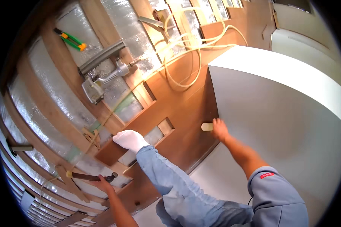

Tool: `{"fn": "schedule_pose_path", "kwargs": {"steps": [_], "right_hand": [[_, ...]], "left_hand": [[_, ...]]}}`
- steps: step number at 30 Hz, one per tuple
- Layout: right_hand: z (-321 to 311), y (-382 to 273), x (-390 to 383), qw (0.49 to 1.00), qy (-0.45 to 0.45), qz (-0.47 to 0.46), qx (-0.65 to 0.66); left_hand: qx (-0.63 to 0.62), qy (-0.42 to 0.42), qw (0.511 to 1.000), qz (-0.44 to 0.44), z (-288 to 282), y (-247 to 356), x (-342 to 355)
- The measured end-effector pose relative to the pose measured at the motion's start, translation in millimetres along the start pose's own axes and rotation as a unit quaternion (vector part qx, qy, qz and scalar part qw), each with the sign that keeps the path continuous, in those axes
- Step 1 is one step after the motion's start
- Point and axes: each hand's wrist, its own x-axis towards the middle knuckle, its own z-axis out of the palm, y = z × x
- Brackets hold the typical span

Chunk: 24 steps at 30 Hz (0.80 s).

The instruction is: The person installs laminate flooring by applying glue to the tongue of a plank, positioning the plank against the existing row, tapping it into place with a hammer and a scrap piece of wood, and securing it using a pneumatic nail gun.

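Observation:
My left hand [101, 184] grips a hammer [80, 176] with a dark handle and metal head, held over the wooden joists at the lower left. My right hand [220, 130] holds a pale, round-ended piece [206, 126] against the brown floorboards [185, 109], close to the grey side of a white block-like structure [269, 94]. My socked foot [129, 140] rests on the edge of the boards, between my two hands. Short gaps in the boards show the joists beneath.
A metal nail gun [104, 79] with a coiled cream hose [183, 83] lies across joists [57, 64] over silvery insulation. Green-handled pliers or cutters [71, 39] lie at the upper left. A pale floor [212, 174] borders the boards below.

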Motion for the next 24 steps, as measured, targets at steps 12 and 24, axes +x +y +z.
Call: {"fn": "schedule_pose_path", "kwargs": {"steps": [12, 24], "right_hand": [[205.8, 146.5, 69.4, 0.994, -0.053, 0.041, -0.086], [142.2, 15.7, 13.6, 0.995, -0.038, 0.015, 0.087]], "left_hand": [[0.054, -0.09, 0.986, 0.13, 111.8, 180.8, 19.5], [0.101, -0.218, 0.939, 0.245, 108.9, 286.9, -40.8]]}}
